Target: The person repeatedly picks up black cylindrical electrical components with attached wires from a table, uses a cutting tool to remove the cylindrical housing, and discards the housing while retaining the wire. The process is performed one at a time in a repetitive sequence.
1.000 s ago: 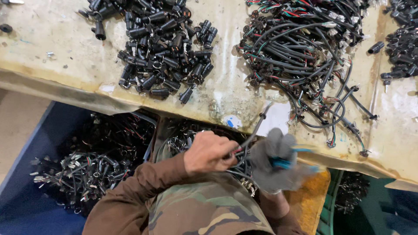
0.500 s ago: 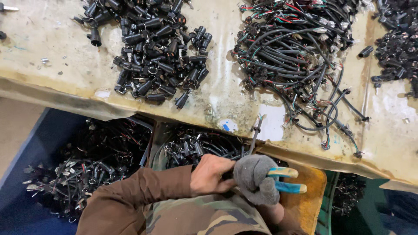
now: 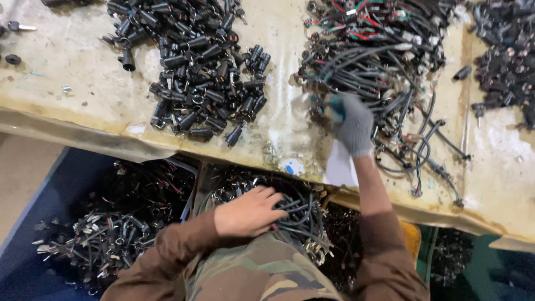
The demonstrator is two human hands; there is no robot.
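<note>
The gloved right hand (image 3: 351, 124) reaches over the tabletop (image 3: 67, 83) edge into the wire pile (image 3: 379, 61); its grip is blurred, so I cannot tell. The bare left hand (image 3: 248, 212) rests, fingers spread, on the cable bundle (image 3: 298, 214) below the edge. Bare tabletop separates the wires from the black plugs (image 3: 195, 67).

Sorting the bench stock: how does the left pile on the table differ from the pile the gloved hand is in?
The left pile is short, stubby black connectors lying loose; the wire pile is long tangled black cables with red and green strands. The right hand, gloved, reaches into the wire pile; no hand touches the left pile. Both lie on the worn table.
</note>
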